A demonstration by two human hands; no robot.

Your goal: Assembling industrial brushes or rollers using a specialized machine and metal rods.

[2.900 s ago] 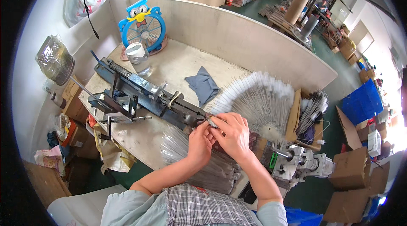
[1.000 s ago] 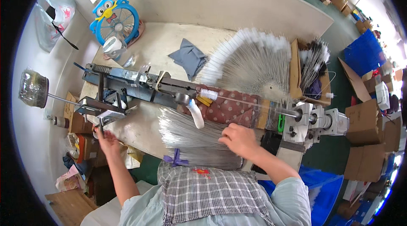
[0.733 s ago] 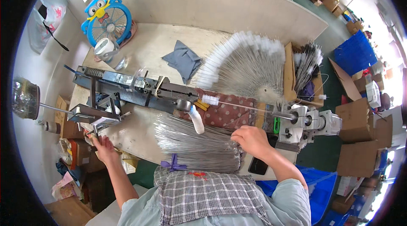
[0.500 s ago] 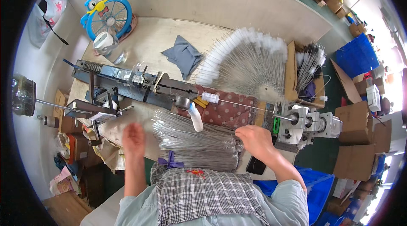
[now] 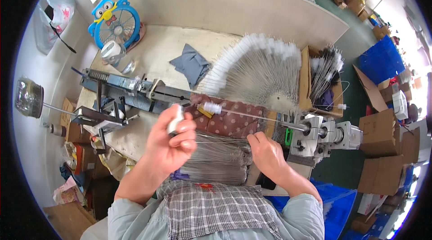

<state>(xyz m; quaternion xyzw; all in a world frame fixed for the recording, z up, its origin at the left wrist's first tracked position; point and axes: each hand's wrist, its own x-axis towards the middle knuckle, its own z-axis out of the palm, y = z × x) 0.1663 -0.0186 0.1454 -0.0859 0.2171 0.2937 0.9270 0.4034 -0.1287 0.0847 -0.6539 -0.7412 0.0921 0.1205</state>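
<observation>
My left hand (image 5: 168,143) is closed round the white crank handle (image 5: 176,119) at the near side of the long metal machine (image 5: 121,85). Between finger and thumb of my right hand (image 5: 267,152) is the end of a thin metal wire (image 5: 220,141), which stretches left above the bundle of wires (image 5: 216,163) lying before me. A small white-bristled brush (image 5: 212,108) sits over a brown polka-dot cloth (image 5: 234,121). Its wire stem runs right to the metal spindle (image 5: 294,126) of the chuck unit.
Finished white-tipped brushes (image 5: 265,60) lie fanned out at the back, beside a cardboard box (image 5: 306,80) of more brushes. A grey cloth (image 5: 190,64) and a blue toy-shaped fan (image 5: 118,26) are farther left. A blue bin (image 5: 335,204) stands low on the right.
My left hand has moved right and up and taken hold of the crank handle, which now sits farther left. The right hand has barely moved; a wire now shows stretched out from it.
</observation>
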